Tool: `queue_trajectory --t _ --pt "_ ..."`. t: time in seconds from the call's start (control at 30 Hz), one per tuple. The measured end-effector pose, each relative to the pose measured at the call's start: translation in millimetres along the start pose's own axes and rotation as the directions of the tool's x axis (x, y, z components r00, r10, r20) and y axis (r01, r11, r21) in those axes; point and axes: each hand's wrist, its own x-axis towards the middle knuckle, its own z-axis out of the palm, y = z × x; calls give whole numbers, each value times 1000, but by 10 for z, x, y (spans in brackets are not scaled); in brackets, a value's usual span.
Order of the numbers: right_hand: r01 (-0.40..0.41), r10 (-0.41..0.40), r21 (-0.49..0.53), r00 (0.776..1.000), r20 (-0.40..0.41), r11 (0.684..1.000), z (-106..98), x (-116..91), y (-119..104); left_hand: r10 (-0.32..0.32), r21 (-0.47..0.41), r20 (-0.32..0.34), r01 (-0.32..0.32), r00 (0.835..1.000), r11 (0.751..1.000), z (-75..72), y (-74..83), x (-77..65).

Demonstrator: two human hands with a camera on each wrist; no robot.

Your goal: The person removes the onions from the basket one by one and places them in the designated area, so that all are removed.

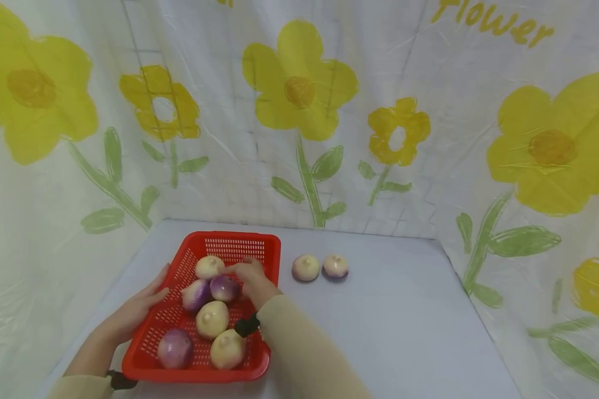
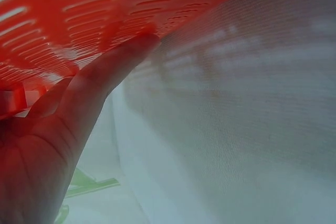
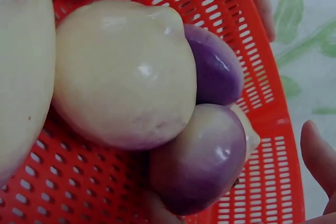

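Observation:
A red plastic basket [image 1: 194, 376] holds several purple and pale onions. My left hand [image 1: 133, 313] rests along the basket's left side, its fingers fairly straight against the outer wall. One finger [image 2: 113, 66] touches the slotted wall in the left wrist view. My right hand [image 1: 252, 280] reaches inside, near the far end, beside a purple onion [image 1: 225, 288] and a pale onion [image 1: 209, 267]. In the right wrist view its fingers are spread apart; the thumb tip is near or touching a purple-and-white onion [image 3: 202, 156], partly hidden below it.
Two pale onions, one left [image 1: 305, 267] and one right [image 1: 336, 266], lie on the white table [image 1: 389, 316] to the right of the basket. A curtain [image 1: 219, 183] with yellow flowers hangs behind the table and at its sides.

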Motion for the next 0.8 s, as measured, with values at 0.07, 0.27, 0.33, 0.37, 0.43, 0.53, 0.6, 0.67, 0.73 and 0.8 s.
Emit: queue_trajectory --t 0.07,0.27,0.33,0.37,0.43,0.53,0.6,0.67,0.73,0.8 --pt "-19 19 -16 1000 12 1000 2 5 12 -10 -1 -7 10 1000 1000 11 5 5" --pt "-10 11 -168 1000 5 986 5 10 41 -11 2 -1 11 1000 1000 29 12 22" --pt "2 0 -215 1000 10 977 -1 7 53 -10 6 -2 10 1000 1000 34 13 26" --pt "9 -6 -242 1000 11 970 -4 7 59 -10 7 -4 10 1000 1000 37 13 28" --pt "21 -15 -287 1000 22 958 -9 5 70 -8 9 -2 8 1000 1000 40 9 30" --pt "27 -17 -340 999 32 940 -11 -4 76 -7 13 2 7 1000 1000 33 -1 29" --pt "35 -24 -358 999 34 933 -4 -11 72 -5 15 8 5 1000 1000 24 -7 22" --pt "50 -43 -356 999 26 933 8 -15 60 -5 8 10 5 1000 1000 16 -8 13" --pt "79 -81 -335 997 9 939 23 -19 36 2 -2 16 -2 1000 1000 10 -3 6" --pt "112 -123 -323 992 -15 940 33 -26 1 13 -5 23 -13 1000 1000 1 8 4"
